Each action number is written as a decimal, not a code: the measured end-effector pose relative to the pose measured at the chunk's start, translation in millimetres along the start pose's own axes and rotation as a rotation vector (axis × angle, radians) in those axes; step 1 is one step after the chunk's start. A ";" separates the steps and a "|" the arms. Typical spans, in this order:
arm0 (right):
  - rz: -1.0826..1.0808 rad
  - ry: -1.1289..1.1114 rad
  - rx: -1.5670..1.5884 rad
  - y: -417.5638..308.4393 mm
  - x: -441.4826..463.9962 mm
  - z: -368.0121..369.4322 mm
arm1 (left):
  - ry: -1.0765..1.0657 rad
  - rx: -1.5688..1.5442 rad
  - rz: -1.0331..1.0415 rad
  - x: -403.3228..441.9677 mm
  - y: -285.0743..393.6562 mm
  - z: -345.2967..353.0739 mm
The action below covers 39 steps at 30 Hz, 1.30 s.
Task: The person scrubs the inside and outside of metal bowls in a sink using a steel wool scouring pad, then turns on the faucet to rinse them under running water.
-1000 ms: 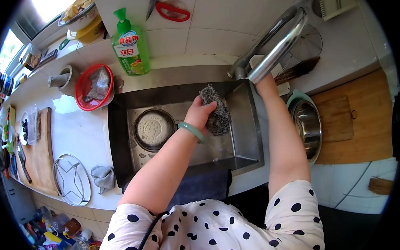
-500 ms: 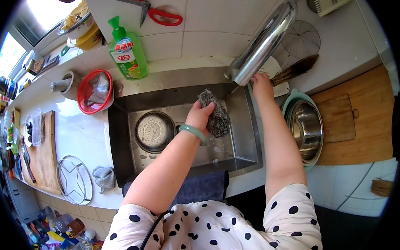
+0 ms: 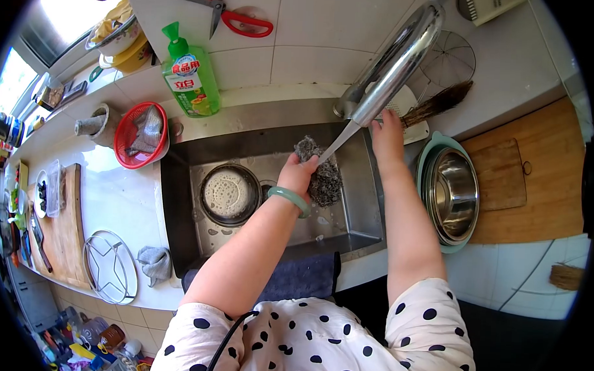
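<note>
Over the metal sink [image 3: 282,136], my left hand [image 3: 296,177] is closed on a grey steel-wool scrubber [image 3: 324,181]. A stream of water runs from the silver faucet [image 3: 399,61] onto the scrubber near my fingers. My right hand [image 3: 386,137] is beside the faucet, close to its base, with its fingers apart and nothing seen in them. A round pan [image 3: 230,195] with bubbly, pale liquid sits in the left part of the sink.
Left of the sink are a red basket [image 3: 120,140], a stone mortar [image 3: 105,128] and a grey cloth [image 3: 154,263]. Behind it stands a green soap bottle [image 3: 194,84]. Nested steel bowls [image 3: 455,191] and a wooden board [image 3: 545,187] lie right.
Water now flows from the faucet, which has swung left over the sink. My right hand has come away from behind the faucet. My left hand still holds the scrubber.
</note>
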State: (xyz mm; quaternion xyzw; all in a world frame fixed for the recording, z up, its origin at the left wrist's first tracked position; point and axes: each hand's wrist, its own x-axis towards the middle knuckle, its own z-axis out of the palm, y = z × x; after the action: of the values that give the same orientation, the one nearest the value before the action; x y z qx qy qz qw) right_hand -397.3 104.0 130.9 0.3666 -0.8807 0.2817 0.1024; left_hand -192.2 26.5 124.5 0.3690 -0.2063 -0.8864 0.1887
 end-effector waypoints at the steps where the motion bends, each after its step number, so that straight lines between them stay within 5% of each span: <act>1: -0.041 0.105 0.028 -10.3 -13.4 2.3 | 0.010 -0.006 0.006 0.5 -1.1 -0.9; 2: -0.084 0.208 0.057 -21.3 -26.9 5.7 | 0.047 -0.031 -0.009 2.2 -0.8 -1.3; 3: -0.042 0.077 0.294 -26.9 -44.0 15.6 | 0.086 -0.058 -0.024 3.9 -1.0 -1.7; 7: 0.594 -0.386 1.348 -83.7 -116.3 35.2 | 0.065 -0.006 0.018 13.8 -9.8 -9.8; 11: 0.526 -0.297 1.218 -108.3 -119.4 40.9 | -0.095 0.241 0.342 16.0 -19.8 -22.1; 13: 0.569 -0.272 1.230 -111.2 -108.8 38.7 | -0.255 0.314 0.254 -0.3 -16.4 -18.5; 16: 0.689 -0.266 1.350 -119.3 -91.6 34.0 | -0.138 0.470 0.373 10.2 -28.3 -16.0; 20: 0.519 -0.240 1.383 -125.9 -131.0 50.3 | -0.156 0.493 0.352 45.9 -20.1 -35.3; 23: 0.565 -0.267 1.285 -118.1 -106.5 38.4 | -0.184 0.711 0.626 19.5 -31.7 -27.6; 25: 0.633 -0.258 1.330 -114.8 -95.8 39.3 | -0.023 0.588 0.608 9.5 -46.8 -14.3; 28: 0.615 -0.181 1.361 -135.0 -113.4 39.3 | -0.141 0.512 0.394 5.8 -4.9 -15.9; 29: 0.594 -0.275 1.414 -144.4 -123.5 34.8 | -0.202 0.230 0.279 25.0 -2.1 -21.1; 31: 0.630 -0.234 1.409 -145.2 -141.5 44.2 | -0.210 0.433 0.216 26.3 6.7 -34.1; 34: 0.799 -0.278 1.399 -129.6 -126.0 47.7 | -0.084 0.483 0.477 23.9 -39.6 -47.2; 38: 0.794 -0.452 1.340 -113.0 -124.4 48.6 | -0.213 0.477 0.466 15.3 -42.2 -67.8; 39: 0.794 -0.445 1.370 -123.7 -127.6 43.3 | -0.175 0.766 0.663 23.6 -35.2 -76.1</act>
State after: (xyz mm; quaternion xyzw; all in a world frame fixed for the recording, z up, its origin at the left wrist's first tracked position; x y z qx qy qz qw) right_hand -218.5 83.6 98.0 0.0563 -0.5775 0.6928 -0.4282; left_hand -158.4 27.5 44.2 0.2509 -0.6373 -0.6671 0.2930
